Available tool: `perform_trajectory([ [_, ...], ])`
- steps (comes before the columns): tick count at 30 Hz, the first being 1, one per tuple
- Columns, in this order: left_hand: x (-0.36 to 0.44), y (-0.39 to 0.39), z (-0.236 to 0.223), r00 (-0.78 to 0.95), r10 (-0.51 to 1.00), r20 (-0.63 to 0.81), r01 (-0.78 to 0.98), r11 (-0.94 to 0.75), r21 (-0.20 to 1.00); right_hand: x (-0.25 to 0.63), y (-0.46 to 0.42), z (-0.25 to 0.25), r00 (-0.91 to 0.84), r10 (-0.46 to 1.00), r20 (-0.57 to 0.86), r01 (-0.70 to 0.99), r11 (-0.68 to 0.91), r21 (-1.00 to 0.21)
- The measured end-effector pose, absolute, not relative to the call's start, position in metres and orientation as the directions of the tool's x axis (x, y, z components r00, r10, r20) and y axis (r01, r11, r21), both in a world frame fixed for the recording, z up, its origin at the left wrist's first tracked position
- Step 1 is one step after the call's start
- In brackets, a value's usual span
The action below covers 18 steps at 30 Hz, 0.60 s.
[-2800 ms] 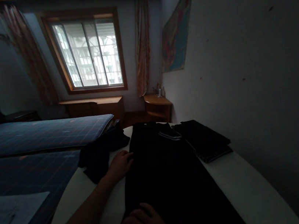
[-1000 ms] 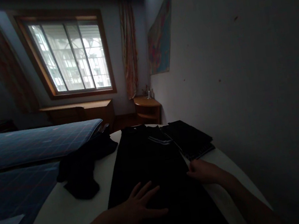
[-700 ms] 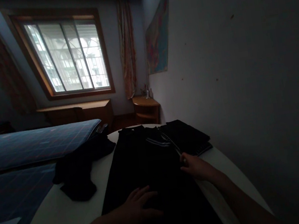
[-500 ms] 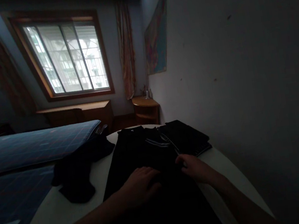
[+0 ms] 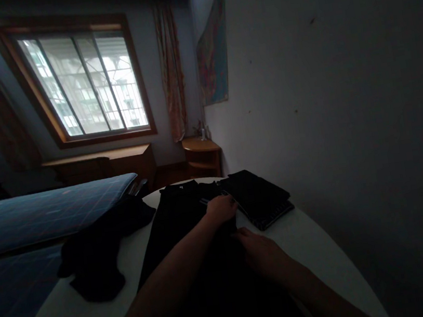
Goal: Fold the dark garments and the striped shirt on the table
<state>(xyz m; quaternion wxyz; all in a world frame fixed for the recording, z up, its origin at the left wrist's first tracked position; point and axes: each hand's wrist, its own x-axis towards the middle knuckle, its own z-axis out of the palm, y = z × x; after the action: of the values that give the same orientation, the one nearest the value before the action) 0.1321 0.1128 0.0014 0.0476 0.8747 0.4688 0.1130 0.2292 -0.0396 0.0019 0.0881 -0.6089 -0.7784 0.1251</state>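
Note:
A long black garment (image 5: 181,220) lies spread on the round pale table in front of me, with a small light label at its far edge and a pair of pale stripes near its upper right. My left hand (image 5: 221,208) is closed at its right edge by the stripes, covering part of them. Nearer to me, my right hand (image 5: 262,251) pinches the same edge with its fingertips. The cloth is so dark that its folds are hard to make out. Just beyond my hands, a folded black stack of clothing (image 5: 258,194) rests at the right.
Another crumpled dark garment (image 5: 99,258) lies at the left of the table (image 5: 327,252). A bed with a blue checked mattress (image 5: 45,210) stands to the left. The wall (image 5: 332,152) runs close along the right. A desk (image 5: 132,151) and corner shelf (image 5: 199,144) are farther back.
My left hand has moved away from me and to the right, from the garment's middle to its striped edge. My right hand has come slightly nearer. The view has shifted a little right.

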Motion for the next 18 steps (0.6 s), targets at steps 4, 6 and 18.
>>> perform_trajectory([
  [4, 0.145, 0.112, -0.003, 0.540, 0.832, 0.130, 0.820, -0.555, 0.141, 0.229, -0.042, 0.006, -0.232, 0.972, 0.020, 0.924, 0.227, -0.308],
  [6, 0.150, 0.111, -0.006, 0.520, 0.845, 0.122, 0.836, -0.533, 0.130, 0.229, -0.044, 0.010, -0.232, 0.973, 0.014, 0.924, 0.225, -0.309],
  [18, 0.136, 0.123, 0.015, 0.304, 0.936, 0.178, 0.872, -0.349, 0.344, 0.232, -0.038, 0.018, -0.131, 0.991, 0.039, 0.916, 0.136, -0.378],
])
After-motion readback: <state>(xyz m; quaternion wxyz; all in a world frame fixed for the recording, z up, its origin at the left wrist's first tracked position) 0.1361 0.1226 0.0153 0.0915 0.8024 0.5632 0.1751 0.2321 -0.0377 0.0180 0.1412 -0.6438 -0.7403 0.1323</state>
